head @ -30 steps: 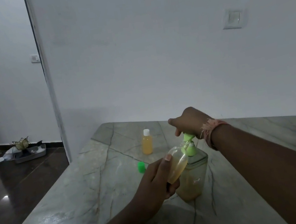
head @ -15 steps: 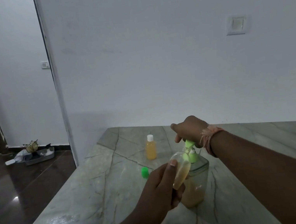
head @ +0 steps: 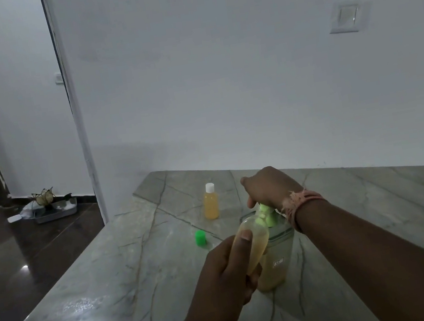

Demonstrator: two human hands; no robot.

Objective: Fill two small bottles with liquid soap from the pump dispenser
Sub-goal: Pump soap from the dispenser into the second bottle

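Observation:
On the marble counter [head: 112, 273] stands a clear pump dispenser [head: 276, 258] of yellowish soap with a light green pump head [head: 266, 214]. My right hand [head: 268, 189] lies over the pump head, fingers curled down on it. My left hand [head: 223, 272] grips a small clear bottle [head: 254, 239], tilted, its open mouth up at the pump spout; it holds some yellow soap. A second small bottle [head: 210, 202], full of orange-yellow soap with a white cap, stands upright further back. A loose green cap [head: 200, 238] lies on the counter to the left.
A white wall with a switch plate [head: 343, 18] backs the counter. To the left the counter's edge drops to a dark floor, where a tray of clutter [head: 46, 208] lies by a doorway. The near left of the counter has a wet sheen.
The hands, dispenser and held bottle keep the same pose. Only the camera has shifted a little, so the scene sits slightly lower and to the right in view.

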